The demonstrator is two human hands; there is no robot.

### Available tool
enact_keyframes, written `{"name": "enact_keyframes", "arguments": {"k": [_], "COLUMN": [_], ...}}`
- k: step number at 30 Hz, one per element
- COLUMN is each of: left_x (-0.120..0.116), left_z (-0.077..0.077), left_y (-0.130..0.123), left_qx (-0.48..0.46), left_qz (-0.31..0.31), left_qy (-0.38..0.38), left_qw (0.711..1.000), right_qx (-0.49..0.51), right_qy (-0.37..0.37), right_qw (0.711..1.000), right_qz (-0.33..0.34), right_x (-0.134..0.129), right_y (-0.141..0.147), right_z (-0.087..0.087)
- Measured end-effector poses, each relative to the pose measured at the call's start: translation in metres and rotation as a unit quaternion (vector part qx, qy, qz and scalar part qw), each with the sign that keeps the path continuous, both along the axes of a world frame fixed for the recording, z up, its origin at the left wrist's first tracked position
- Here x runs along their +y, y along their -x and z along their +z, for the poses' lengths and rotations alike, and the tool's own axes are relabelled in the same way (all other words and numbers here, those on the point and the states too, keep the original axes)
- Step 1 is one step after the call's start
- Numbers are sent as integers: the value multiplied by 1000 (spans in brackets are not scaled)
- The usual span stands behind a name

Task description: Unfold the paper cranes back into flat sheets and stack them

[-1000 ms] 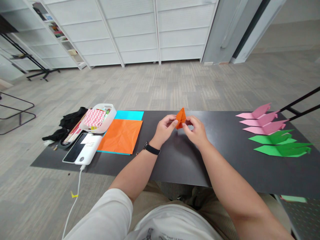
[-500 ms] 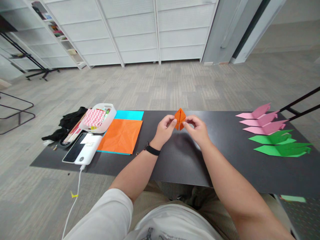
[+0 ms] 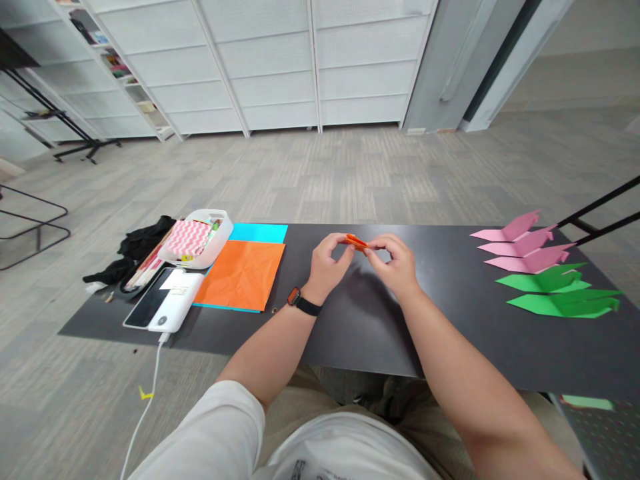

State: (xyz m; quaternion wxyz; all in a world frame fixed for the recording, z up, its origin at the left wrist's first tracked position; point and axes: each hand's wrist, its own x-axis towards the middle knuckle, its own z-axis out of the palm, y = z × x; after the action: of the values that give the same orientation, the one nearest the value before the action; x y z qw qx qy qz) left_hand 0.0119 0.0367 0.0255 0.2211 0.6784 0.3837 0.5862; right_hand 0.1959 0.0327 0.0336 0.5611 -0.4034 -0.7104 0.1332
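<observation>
A small folded piece of orange origami paper is held above the far part of the dark table, seen nearly edge-on. My left hand pinches its left end between thumb and fingers; a black-banded watch is on that wrist. Its right end is pinched by my right hand. To the left lies a flat orange sheet on top of blue paper. Several folded paper figures stand in a row on the right, the pink figures behind the green figures.
At the table's left are a white plastic box with a pink zigzag-patterned item, a phone, a white power bank with a cable, and black cloth. A black metal frame stands beyond the right end.
The folded orange paper has tipped from showing its diamond-shaped face to lying nearly edge-on. Both hands keep their pinch, and my left wrist has turned so the watch face shows.
</observation>
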Motion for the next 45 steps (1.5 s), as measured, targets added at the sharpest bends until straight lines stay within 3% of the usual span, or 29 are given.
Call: {"name": "enact_keyframes", "arguments": {"k": [7,14,20,29,36,45], "left_x": [-1,0,0,1,6,4], "left_z": [-2,-1,-2,-1,-3,-1], "left_y": [1,3,2,6,8,8], "left_qx": [5,51,98,87,139,115], "left_qz": [-1,24,14,67,-34,-60], "left_qy": [-32,-36,-99,-73,-97,-100], "left_qw": [999,998,990,991,985,986], "right_qx": [-42,-21,27,-49,-50,-20], "right_qy": [-41,-29,-4,-24,1,17], "right_qw": [998,999,999,998,999,999], "right_qz": [34,-13,-39,21,19,29], "right_x": [-3,-2,2,1,8,10], "right_y": [3,2,-2,-1,-14,-22], "right_z": [-2,-2,-3,-4,-5,3]}}
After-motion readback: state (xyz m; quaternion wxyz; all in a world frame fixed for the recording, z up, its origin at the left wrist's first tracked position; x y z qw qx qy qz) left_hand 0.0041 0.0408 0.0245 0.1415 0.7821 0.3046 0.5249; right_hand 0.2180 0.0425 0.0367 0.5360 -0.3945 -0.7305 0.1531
